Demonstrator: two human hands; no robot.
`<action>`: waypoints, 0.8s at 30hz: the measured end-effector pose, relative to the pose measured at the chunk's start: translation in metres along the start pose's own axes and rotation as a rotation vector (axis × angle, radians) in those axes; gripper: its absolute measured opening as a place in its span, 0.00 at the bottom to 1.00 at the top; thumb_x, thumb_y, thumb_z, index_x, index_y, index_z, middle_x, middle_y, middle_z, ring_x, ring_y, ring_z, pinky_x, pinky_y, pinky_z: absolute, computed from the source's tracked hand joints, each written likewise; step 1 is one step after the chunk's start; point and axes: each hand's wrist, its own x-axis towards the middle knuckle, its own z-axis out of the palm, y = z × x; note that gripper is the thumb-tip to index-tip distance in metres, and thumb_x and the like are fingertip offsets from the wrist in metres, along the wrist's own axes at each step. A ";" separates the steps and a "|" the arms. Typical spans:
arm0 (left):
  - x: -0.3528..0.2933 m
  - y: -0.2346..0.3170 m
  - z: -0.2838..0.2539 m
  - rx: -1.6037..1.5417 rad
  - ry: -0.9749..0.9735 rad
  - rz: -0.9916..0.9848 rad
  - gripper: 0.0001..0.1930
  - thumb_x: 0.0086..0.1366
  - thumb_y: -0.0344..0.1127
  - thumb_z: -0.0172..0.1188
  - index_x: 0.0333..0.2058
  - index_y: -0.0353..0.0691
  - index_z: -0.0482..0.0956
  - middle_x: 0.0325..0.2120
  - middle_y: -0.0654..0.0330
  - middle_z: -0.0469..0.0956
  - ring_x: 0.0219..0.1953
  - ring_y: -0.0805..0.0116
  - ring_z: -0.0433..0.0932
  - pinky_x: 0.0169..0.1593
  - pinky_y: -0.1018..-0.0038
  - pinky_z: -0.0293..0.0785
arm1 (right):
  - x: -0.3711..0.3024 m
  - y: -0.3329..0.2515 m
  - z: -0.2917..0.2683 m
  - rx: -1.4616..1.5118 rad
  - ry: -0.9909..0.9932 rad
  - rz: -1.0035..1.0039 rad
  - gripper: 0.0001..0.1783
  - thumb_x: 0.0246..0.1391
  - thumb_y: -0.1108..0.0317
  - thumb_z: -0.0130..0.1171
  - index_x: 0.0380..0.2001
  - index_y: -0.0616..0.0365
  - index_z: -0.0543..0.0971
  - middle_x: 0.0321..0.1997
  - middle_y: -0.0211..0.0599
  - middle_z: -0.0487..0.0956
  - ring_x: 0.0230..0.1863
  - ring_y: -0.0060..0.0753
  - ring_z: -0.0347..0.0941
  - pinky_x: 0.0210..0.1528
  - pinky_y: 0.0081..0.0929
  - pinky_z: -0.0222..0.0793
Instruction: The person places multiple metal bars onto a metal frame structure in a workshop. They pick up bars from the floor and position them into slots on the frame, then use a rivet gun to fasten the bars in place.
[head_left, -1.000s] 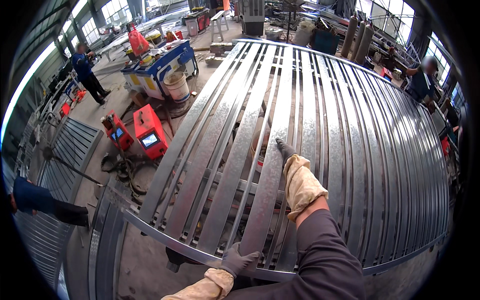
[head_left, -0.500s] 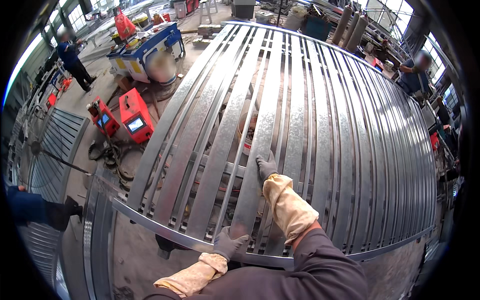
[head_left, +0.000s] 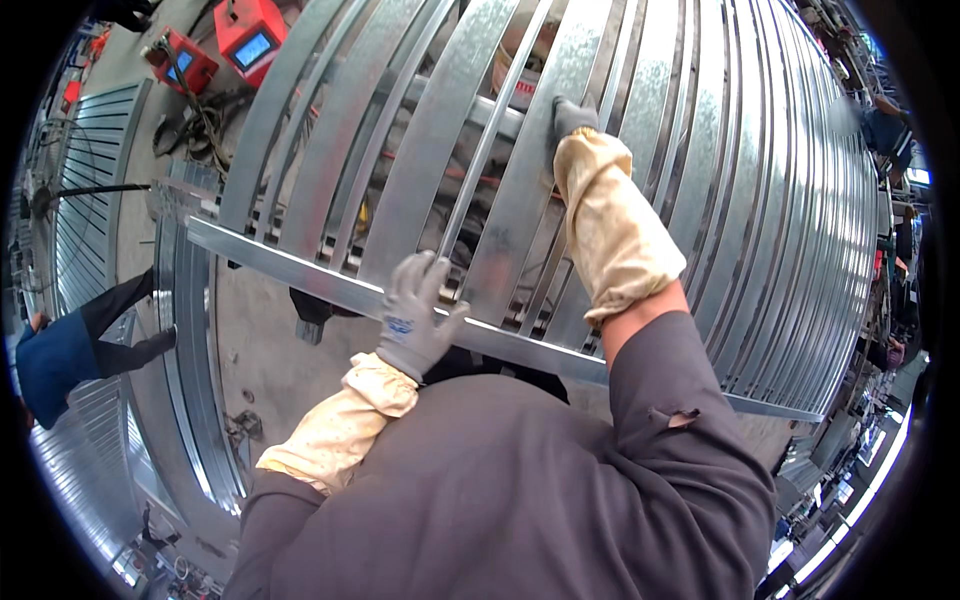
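Note:
A large frame of long galvanized metal slats [head_left: 520,215] lies in front of me, bordered on my side by a metal rail [head_left: 290,270]. My left hand [head_left: 415,310], in a grey glove, is at this rail with its fingers spread, holding nothing. Farther up, my right hand [head_left: 572,125], also gloved in grey, is closed over the right edge of one slat; part of its fingers is hidden. Tan protective sleeves cover both forearms.
Two red machines with small screens [head_left: 250,40] stand on the floor at the upper left. A bucket [head_left: 525,75] shows beneath the slats. More metal profiles [head_left: 190,350] lie to the left, where a person in blue [head_left: 60,365] is. Another person [head_left: 885,130] is at the far right.
The view has tilted down toward my body. My left hand has come off the slat's near end and spread its fingers. The right hand remains on the same slat.

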 end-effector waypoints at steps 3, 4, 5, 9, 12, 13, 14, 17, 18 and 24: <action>-0.015 -0.028 -0.013 0.129 0.049 -0.003 0.37 0.54 0.47 0.70 0.60 0.35 0.71 0.61 0.45 0.67 0.65 0.39 0.62 0.66 0.48 0.59 | -0.009 -0.018 0.012 -0.205 0.065 0.097 0.40 0.52 0.56 0.61 0.68 0.56 0.63 0.54 0.58 0.80 0.56 0.60 0.77 0.60 0.41 0.69; -0.020 -0.036 -0.015 0.170 0.057 0.001 0.37 0.55 0.47 0.70 0.60 0.35 0.71 0.61 0.45 0.67 0.66 0.39 0.62 0.67 0.48 0.59 | -0.012 -0.016 0.016 -0.254 0.093 0.080 0.40 0.52 0.55 0.60 0.67 0.56 0.63 0.53 0.61 0.79 0.56 0.63 0.77 0.59 0.45 0.69; -0.022 -0.042 -0.017 0.211 0.064 0.010 0.37 0.55 0.47 0.70 0.60 0.35 0.71 0.62 0.45 0.66 0.67 0.39 0.61 0.67 0.48 0.58 | -0.013 -0.015 0.019 -0.299 0.123 0.063 0.40 0.52 0.53 0.59 0.66 0.56 0.63 0.53 0.63 0.79 0.55 0.66 0.76 0.59 0.49 0.69; -0.012 -0.058 -0.022 0.211 0.108 0.021 0.30 0.57 0.43 0.68 0.58 0.37 0.74 0.61 0.47 0.69 0.66 0.39 0.63 0.67 0.50 0.60 | -0.011 -0.012 0.026 -0.358 0.188 0.049 0.35 0.53 0.52 0.56 0.62 0.56 0.64 0.50 0.69 0.78 0.53 0.70 0.76 0.57 0.55 0.70; 0.004 -0.073 -0.018 0.216 0.169 0.081 0.27 0.57 0.39 0.65 0.55 0.37 0.75 0.58 0.48 0.72 0.63 0.40 0.66 0.65 0.50 0.62 | -0.019 -0.024 0.030 -0.422 0.199 0.077 0.34 0.55 0.52 0.55 0.61 0.59 0.65 0.52 0.68 0.77 0.53 0.68 0.76 0.57 0.55 0.70; 0.006 -0.076 -0.015 0.220 0.160 0.091 0.26 0.57 0.38 0.65 0.54 0.37 0.76 0.57 0.49 0.72 0.62 0.41 0.66 0.65 0.50 0.62 | -0.020 -0.023 0.032 -0.434 0.202 0.080 0.34 0.55 0.52 0.55 0.60 0.60 0.65 0.52 0.68 0.77 0.54 0.68 0.76 0.57 0.55 0.70; 0.010 -0.080 -0.013 0.226 0.154 0.109 0.25 0.57 0.38 0.64 0.54 0.37 0.76 0.56 0.49 0.72 0.62 0.41 0.67 0.65 0.50 0.63 | -0.019 -0.023 0.033 -0.440 0.209 0.082 0.33 0.56 0.52 0.55 0.60 0.61 0.66 0.52 0.68 0.77 0.54 0.68 0.76 0.57 0.55 0.70; 0.010 -0.080 -0.013 0.233 0.155 0.124 0.23 0.57 0.34 0.62 0.52 0.37 0.77 0.54 0.50 0.73 0.60 0.43 0.68 0.64 0.50 0.64 | -0.013 -0.018 0.036 -0.493 0.235 0.094 0.32 0.57 0.51 0.54 0.58 0.63 0.68 0.52 0.67 0.78 0.54 0.65 0.77 0.58 0.52 0.70; 0.009 -0.082 -0.013 0.229 0.159 0.128 0.22 0.57 0.33 0.61 0.52 0.37 0.77 0.54 0.50 0.74 0.60 0.43 0.68 0.64 0.50 0.64 | -0.013 -0.018 0.037 -0.492 0.242 0.099 0.31 0.57 0.51 0.54 0.57 0.63 0.68 0.52 0.67 0.78 0.54 0.64 0.77 0.58 0.51 0.70; 0.006 -0.087 -0.012 0.218 0.171 0.205 0.20 0.58 0.30 0.58 0.51 0.38 0.78 0.52 0.52 0.76 0.58 0.46 0.71 0.64 0.51 0.65 | -0.001 -0.002 0.025 -0.440 0.205 -0.006 0.37 0.54 0.48 0.60 0.60 0.63 0.69 0.55 0.65 0.77 0.57 0.62 0.75 0.61 0.48 0.69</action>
